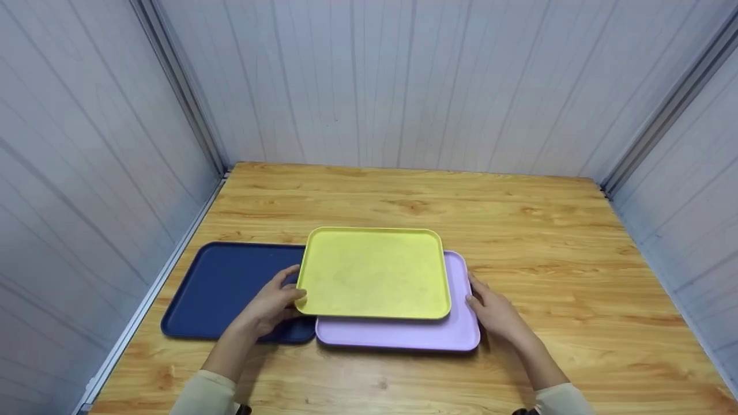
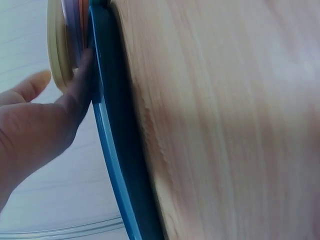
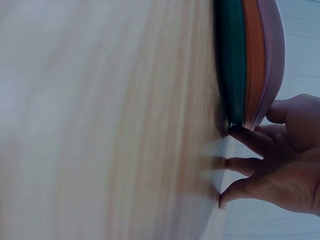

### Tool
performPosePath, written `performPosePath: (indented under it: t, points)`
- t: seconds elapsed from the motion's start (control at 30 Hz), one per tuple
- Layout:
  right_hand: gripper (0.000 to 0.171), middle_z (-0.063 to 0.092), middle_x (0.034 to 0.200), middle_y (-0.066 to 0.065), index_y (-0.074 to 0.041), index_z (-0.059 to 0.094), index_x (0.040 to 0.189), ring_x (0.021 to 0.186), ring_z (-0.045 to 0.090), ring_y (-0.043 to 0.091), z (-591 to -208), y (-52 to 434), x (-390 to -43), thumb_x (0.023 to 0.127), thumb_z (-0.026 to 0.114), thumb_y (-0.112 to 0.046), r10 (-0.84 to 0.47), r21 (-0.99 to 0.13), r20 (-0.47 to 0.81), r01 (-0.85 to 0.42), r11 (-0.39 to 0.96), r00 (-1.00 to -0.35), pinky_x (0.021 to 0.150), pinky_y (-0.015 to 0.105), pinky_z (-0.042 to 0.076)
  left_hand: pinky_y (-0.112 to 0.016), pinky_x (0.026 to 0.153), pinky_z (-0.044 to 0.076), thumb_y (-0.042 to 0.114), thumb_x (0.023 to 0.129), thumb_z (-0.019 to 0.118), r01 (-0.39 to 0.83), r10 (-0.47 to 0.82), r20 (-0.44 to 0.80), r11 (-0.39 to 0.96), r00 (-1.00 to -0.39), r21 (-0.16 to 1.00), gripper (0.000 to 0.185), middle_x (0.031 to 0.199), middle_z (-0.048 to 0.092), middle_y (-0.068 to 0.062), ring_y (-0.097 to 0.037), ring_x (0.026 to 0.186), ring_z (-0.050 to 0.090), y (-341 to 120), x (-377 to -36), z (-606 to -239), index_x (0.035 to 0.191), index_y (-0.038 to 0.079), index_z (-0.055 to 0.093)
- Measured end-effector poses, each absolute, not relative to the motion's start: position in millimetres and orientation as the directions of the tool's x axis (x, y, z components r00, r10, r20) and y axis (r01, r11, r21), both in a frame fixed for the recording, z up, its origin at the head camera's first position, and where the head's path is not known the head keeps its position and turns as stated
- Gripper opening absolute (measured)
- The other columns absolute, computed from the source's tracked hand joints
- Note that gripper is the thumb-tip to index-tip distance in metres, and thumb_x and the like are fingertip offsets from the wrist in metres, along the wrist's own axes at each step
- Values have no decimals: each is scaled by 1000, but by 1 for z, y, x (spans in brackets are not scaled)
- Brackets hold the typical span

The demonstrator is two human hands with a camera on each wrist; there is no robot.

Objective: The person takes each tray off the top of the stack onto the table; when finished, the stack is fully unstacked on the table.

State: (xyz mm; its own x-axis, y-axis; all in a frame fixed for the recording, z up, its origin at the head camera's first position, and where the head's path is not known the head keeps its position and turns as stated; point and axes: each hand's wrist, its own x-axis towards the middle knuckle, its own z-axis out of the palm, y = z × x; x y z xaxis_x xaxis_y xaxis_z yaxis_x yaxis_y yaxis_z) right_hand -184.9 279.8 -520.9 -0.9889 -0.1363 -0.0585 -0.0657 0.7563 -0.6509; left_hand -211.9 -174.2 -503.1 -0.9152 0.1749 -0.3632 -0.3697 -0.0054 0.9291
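Note:
A yellow tray [image 1: 375,271] lies slightly askew on a lilac tray [image 1: 455,323]. Its left edge overhangs a dark blue tray [image 1: 230,282] lying beside the pile. My left hand [image 1: 274,302] pinches the yellow tray's near-left corner, thumb by the rim and a finger beneath it, against the blue tray [image 2: 112,125]. The right wrist view shows a green tray [image 3: 231,60] and an orange tray [image 3: 254,60] under the lilac one [image 3: 272,50]. My right hand [image 1: 496,314] rests on the table at the pile's right edge, fingers spread, index tip at the pile's base and thumb near the lilac rim.
The trays sit on a wooden table [image 1: 548,259] enclosed by pale panelled walls on the left, back and right. Bare wood stretches behind the trays and to their right. A metal rail [image 1: 167,271] runs along the table's left edge, close to the blue tray.

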Motion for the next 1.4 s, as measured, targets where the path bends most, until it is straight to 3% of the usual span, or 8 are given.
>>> performPosePath:
  t: [0.23, 0.5, 0.77, 1.07, 1.4]
  points:
    - [57, 34, 156, 26, 0, 32, 156, 138, 36, 50, -521, 279, -185, 105, 51, -16, -137, -651, -50, -72, 756, -989, 114, 61, 26, -50, 91, 54, -19, 87, 57, -380, 332, -332, -91, -883, 920, 98, 141, 46, -34, -33, 107, 65, -179, -203, -505, 163, 13, 3]
    - [57, 34, 156, 26, -2, 32, 157, 137, 38, 50, -520, 279, -184, 106, 51, -17, -137, -654, -52, -70, 753, -989, 113, 61, 27, -48, 95, 53, -24, 89, 53, -420, 402, -321, -185, -857, 889, 102, 140, 45, -37, -34, 108, 66, -184, -201, -509, 164, 17, -3]
    - [57, 33, 156, 26, 0, 31, 157, 141, 33, 49, -519, 280, -185, 106, 50, -17, -148, -652, -52, -79, 754, -988, 115, 60, 23, -44, 94, 54, -25, 91, 46, -420, 336, -333, -229, -881, 878, 95, 146, 32, -41, -33, 112, 63, -180, -201, -512, 164, 16, 1]
    - [57, 32, 156, 26, 2, 30, 156, 142, 32, 47, -522, 281, -186, 107, 48, -18, -141, -656, -67, -64, 752, -988, 116, 59, 23, -40, 89, 57, -21, 94, 47, -382, 207, -342, -201, -917, 902, 85, 137, 46, -38, -31, 106, 66, -168, -212, -515, 164, 12, 11]
    - [56, 32, 156, 27, 2, 30, 156, 142, 30, 48, -524, 280, -187, 107, 48, -17, -147, -655, -59, -73, 752, -987, 116, 59, 21, -38, 89, 56, -20, 96, 48, -364, 98, -351, -229, -931, 903, 76, 137, 46, -37, -30, 105, 66, -159, -227, -516, 162, 7, 22]
